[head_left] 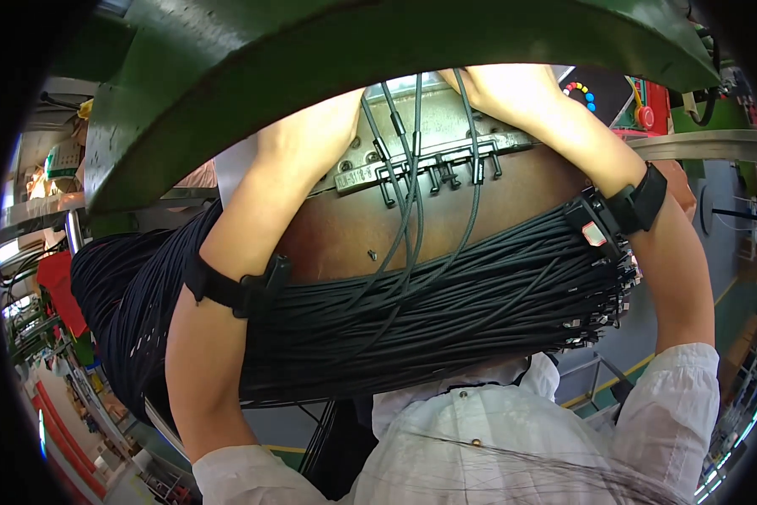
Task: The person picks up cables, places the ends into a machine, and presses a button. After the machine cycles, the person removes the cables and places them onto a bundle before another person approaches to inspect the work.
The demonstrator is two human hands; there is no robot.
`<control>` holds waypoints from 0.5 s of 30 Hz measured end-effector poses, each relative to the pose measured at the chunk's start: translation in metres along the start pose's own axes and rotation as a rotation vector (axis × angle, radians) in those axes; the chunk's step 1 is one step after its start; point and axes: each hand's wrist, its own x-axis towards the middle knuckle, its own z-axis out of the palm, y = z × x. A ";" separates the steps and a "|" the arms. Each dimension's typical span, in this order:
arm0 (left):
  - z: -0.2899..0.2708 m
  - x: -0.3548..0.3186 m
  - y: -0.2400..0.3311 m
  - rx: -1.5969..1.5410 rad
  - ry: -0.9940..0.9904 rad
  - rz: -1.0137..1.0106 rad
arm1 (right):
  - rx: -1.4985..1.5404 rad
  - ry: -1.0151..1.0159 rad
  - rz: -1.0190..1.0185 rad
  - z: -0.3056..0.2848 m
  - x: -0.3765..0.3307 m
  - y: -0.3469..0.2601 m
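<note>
The left hand (318,122) reaches up to the left side of a metal plate (439,122), and its fingers are hidden under a curved green machine frame (378,46), so I cannot tell how far open they are or whether they have hold of anything. The right hand (509,91) comes in from the other side; its nearest fingers show just beside a thin black cable, but the tips are out of sight beneath the frame, so I cannot tell its grip either. Along the plate's near edge runs a metal bar (433,158) with a row of black hook-shaped parts. Three black cables (418,118) pass up over this bar between the hands, their lower ends running down toward a thick bundle of black cables (421,324). The bundle lies across the near side of a brown worktop (328,240), below the plate and partly under the left forearm. A tiny dark scrap (372,254) lies on the worktop. Each forearm wears a black strap, and on the right, past the right hand, are a red container (658,105) and an arc of coloured beads (582,91)
</note>
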 end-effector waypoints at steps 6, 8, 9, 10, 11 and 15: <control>-0.025 -0.008 0.005 -0.026 -0.130 -0.191 | 0.575 -0.491 0.715 -0.084 0.013 -0.027; -0.035 -0.008 0.013 -0.075 -0.189 -0.313 | 0.470 -0.282 0.392 -0.056 -0.013 0.001; -0.051 -0.011 0.029 -0.088 -0.243 -0.385 | 0.297 0.038 -0.043 -0.036 -0.032 0.024; -0.075 -0.027 0.037 -0.268 -0.234 -0.406 | 0.413 0.215 -0.085 -0.054 -0.059 0.010; -0.111 -0.038 0.045 -0.271 -0.242 -0.413 | 0.463 0.147 -0.068 -0.079 -0.088 0.012; -0.206 -0.140 0.114 -1.799 -1.428 -0.693 | 0.644 0.624 0.796 -0.098 -0.290 0.058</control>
